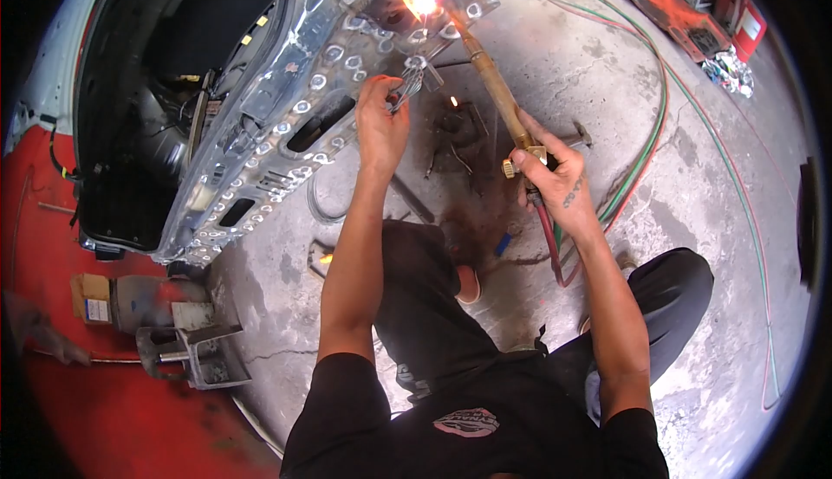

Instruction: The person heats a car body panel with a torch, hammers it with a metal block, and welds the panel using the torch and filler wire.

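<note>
My right hand (555, 171) is closed round the valve end of a brass torch (496, 85), whose tip points up and left. A bright flame (424, 3) glows at the tip against a metal car body panel (325, 72) covered in round weld marks. Beside the panel's edge, my left hand (382, 119) pinches a small bundle of thin wire (414, 76), just below the flame. Red and green hoses (548, 236) run down from the torch's lower end.
Long hoses (663, 106) curve over the concrete floor at the right. A hammer (582, 134) lies beyond my right hand. Tools lie on the floor between my arms. A metal stand (204, 353) is at the lower left, near a cardboard box (92, 297).
</note>
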Demonstrator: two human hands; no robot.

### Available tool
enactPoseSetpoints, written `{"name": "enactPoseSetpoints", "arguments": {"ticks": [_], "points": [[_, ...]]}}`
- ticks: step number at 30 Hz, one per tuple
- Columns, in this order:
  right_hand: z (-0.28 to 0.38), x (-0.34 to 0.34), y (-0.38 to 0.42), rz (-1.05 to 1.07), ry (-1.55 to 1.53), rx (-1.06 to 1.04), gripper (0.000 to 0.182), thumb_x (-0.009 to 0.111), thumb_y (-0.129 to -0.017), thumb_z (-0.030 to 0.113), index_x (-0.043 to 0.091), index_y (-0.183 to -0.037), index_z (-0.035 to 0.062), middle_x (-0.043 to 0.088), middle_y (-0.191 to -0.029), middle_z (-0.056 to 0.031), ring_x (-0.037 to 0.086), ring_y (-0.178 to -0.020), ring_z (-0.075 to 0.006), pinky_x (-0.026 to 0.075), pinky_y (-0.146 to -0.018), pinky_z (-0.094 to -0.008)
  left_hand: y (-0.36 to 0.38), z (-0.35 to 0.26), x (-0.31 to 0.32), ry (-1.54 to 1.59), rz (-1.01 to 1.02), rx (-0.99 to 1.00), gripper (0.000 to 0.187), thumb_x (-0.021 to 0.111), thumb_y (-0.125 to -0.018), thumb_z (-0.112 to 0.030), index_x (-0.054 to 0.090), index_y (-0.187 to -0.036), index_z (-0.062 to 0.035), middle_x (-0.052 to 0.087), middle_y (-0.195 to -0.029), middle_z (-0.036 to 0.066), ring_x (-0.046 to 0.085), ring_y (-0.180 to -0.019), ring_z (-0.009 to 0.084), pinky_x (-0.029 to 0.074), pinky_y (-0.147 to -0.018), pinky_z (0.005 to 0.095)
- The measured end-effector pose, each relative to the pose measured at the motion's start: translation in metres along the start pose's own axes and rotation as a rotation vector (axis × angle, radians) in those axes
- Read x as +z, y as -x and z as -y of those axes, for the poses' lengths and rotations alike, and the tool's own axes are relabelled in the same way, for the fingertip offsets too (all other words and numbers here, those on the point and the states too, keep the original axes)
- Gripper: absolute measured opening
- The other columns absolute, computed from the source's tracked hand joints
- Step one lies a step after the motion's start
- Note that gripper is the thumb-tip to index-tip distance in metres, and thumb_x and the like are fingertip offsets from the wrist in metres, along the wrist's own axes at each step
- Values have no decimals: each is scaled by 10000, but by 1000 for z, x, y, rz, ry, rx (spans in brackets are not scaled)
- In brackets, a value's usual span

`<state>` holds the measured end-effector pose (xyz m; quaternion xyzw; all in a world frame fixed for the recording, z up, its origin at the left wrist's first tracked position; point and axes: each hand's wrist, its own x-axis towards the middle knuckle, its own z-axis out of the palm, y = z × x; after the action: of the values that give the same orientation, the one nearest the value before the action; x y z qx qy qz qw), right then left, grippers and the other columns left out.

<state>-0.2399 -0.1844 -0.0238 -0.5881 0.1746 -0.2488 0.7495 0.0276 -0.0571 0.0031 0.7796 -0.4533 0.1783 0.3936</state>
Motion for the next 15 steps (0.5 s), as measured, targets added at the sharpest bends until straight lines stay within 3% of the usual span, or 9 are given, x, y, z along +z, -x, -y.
{"name": "enactPoseSetpoints", "arguments": {"ticks": [15], "points": [[1, 0, 0, -4, 18, -4, 589, 676, -1030, 168, 512, -1589, 87, 676, -859, -34, 633, -563, -97, 518, -510, -268, 0, 0, 1, 3, -6, -6, 302, 772, -860, 44, 712, -1154, 7, 696, -1233, 184, 709, -903, 271, 574, -803, 365]]}}
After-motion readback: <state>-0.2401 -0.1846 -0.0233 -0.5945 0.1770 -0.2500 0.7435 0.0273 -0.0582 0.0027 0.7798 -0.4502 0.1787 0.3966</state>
